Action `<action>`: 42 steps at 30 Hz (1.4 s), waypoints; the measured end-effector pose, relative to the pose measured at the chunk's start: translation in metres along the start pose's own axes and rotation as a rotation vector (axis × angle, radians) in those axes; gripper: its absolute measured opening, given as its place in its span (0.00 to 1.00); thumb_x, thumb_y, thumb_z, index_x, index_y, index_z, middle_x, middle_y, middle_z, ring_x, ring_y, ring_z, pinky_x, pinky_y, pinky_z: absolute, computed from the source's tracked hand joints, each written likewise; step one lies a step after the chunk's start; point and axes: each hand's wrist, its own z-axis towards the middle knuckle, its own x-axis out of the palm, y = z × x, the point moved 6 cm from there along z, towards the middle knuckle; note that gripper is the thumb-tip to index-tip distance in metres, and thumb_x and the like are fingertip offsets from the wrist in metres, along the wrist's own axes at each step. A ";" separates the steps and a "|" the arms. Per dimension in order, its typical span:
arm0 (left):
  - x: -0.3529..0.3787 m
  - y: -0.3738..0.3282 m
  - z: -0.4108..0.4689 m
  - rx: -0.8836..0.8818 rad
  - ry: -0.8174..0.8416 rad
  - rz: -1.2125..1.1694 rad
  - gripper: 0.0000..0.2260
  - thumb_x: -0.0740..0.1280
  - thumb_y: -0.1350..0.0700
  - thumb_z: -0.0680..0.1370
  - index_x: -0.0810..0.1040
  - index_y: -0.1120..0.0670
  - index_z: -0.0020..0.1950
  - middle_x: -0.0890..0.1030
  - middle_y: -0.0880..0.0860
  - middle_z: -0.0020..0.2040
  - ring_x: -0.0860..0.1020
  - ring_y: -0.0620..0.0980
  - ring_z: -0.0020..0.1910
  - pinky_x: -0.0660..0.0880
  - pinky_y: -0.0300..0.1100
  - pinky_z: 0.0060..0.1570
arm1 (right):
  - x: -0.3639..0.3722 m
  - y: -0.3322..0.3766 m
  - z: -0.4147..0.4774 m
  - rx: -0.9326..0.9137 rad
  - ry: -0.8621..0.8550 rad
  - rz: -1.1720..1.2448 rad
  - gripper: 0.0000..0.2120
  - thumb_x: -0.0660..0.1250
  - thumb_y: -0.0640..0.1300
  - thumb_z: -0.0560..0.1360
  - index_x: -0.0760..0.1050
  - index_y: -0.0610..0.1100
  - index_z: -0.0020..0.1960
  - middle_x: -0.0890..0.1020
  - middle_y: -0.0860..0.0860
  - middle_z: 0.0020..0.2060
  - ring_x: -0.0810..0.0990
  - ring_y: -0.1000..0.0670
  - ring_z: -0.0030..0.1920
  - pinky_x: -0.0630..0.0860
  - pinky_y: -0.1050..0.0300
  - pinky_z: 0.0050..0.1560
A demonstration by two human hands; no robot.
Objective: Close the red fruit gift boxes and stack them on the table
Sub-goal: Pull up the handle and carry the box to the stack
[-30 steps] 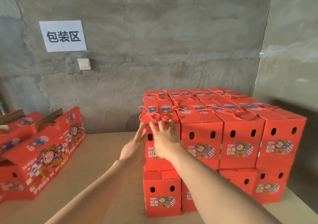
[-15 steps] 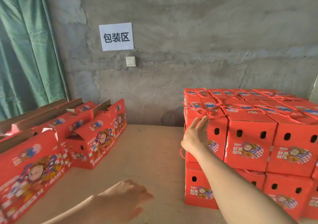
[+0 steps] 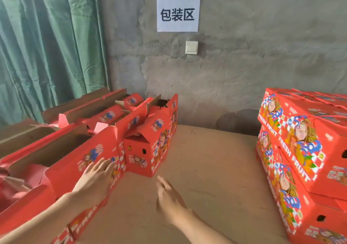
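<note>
The open box (image 3: 88,155) stands at your left on the desk (image 3: 216,168). It is likely light, stiff card with floppy flaps, so take it by both long sides. Your left hand (image 3: 95,180) lies flat on its side, fingers straight. Your right hand (image 3: 169,197) hovers spread and empty. The stack (image 3: 304,150) stands right.

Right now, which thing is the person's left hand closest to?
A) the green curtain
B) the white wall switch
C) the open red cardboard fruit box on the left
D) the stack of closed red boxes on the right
C: the left hand, fingers straight, lies over the printed side of the open red cardboard fruit box, while the closed stack sits across the brown table.
</note>
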 end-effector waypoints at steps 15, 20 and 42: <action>0.051 0.064 0.100 -0.083 0.079 0.396 0.40 0.62 0.45 0.72 0.43 0.51 0.78 0.38 0.58 0.77 0.37 0.69 0.71 0.42 0.67 0.67 | 0.046 0.025 0.205 0.276 0.154 -0.148 0.32 0.61 0.36 0.75 0.52 0.39 0.76 0.44 0.43 0.76 0.56 0.39 0.75 0.65 0.46 0.69; 0.054 0.064 0.102 -0.047 0.031 0.392 0.41 0.57 0.35 0.73 0.43 0.51 0.78 0.39 0.59 0.76 0.38 0.70 0.70 0.43 0.67 0.66 | 0.048 0.027 0.231 0.325 0.118 0.002 0.34 0.65 0.42 0.75 0.54 0.37 0.75 0.57 0.38 0.74 0.57 0.37 0.73 0.58 0.45 0.72; 0.022 -0.036 0.018 -0.058 -0.089 -0.480 0.25 0.55 0.48 0.81 0.56 0.55 0.77 0.53 0.54 0.78 0.47 0.54 0.77 0.43 0.51 0.74 | 0.008 -0.086 -0.055 0.225 -0.003 0.218 0.11 0.56 0.52 0.81 0.64 0.50 0.41 0.74 0.51 0.41 0.74 0.49 0.45 0.69 0.55 0.44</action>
